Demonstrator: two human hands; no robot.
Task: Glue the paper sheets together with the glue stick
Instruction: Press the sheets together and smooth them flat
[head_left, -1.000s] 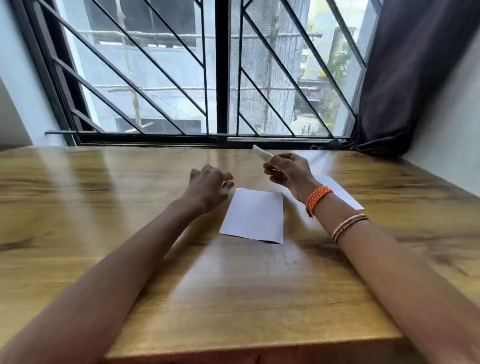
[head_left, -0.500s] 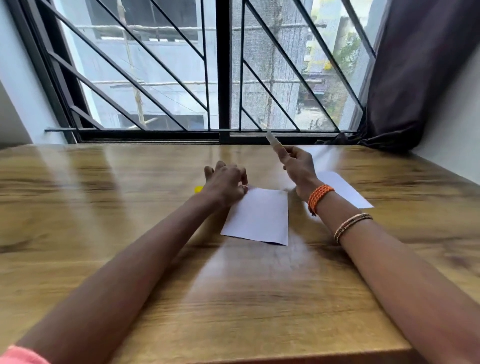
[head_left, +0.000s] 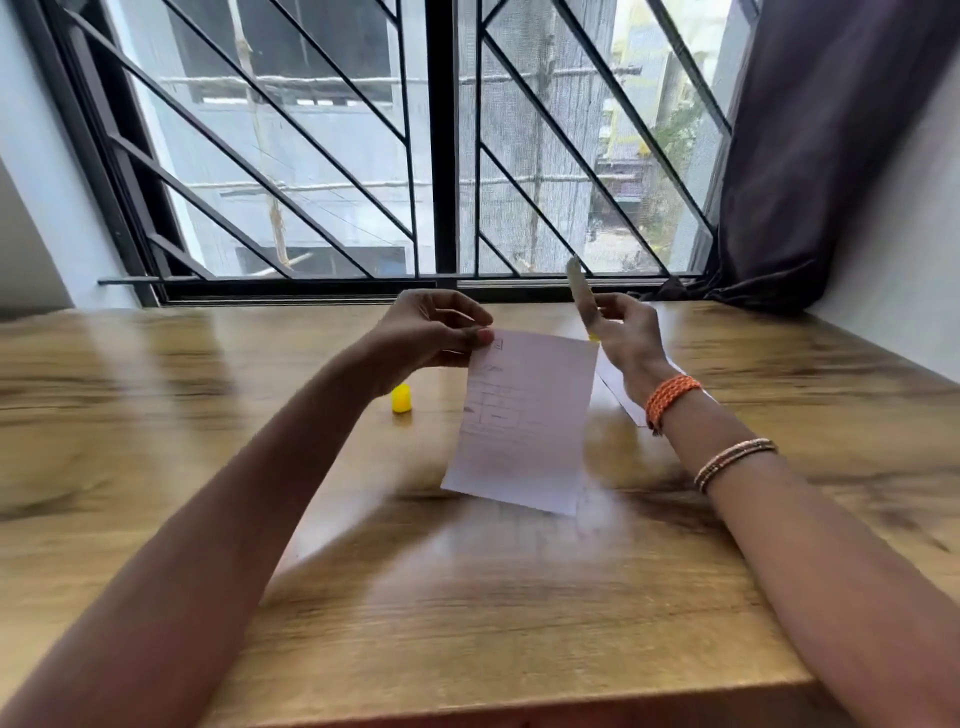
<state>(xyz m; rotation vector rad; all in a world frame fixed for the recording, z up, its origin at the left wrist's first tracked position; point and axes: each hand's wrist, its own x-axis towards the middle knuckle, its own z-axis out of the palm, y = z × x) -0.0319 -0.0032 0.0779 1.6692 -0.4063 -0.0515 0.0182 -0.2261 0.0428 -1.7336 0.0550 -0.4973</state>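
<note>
My left hand (head_left: 434, 332) pinches the top left corner of a white paper sheet (head_left: 524, 421) and holds it lifted and tilted above the wooden table (head_left: 467, 597); faint print shows through it. My right hand (head_left: 621, 340) holds the glue stick (head_left: 575, 280), its pale tip pointing up and away. A second white sheet (head_left: 618, 389) lies flat on the table under my right wrist, mostly hidden. A small yellow cap (head_left: 401, 399) stands on the table to the left of the lifted sheet.
A barred window (head_left: 441, 156) runs along the table's far edge. A dark curtain (head_left: 831, 156) hangs at the far right corner beside a white wall (head_left: 909, 260).
My left hand has picked up the sheet that lay flat on the table and raised it by a corner. The yellow cap now shows on the table. My right hand moved slightly right with the glue stick.
</note>
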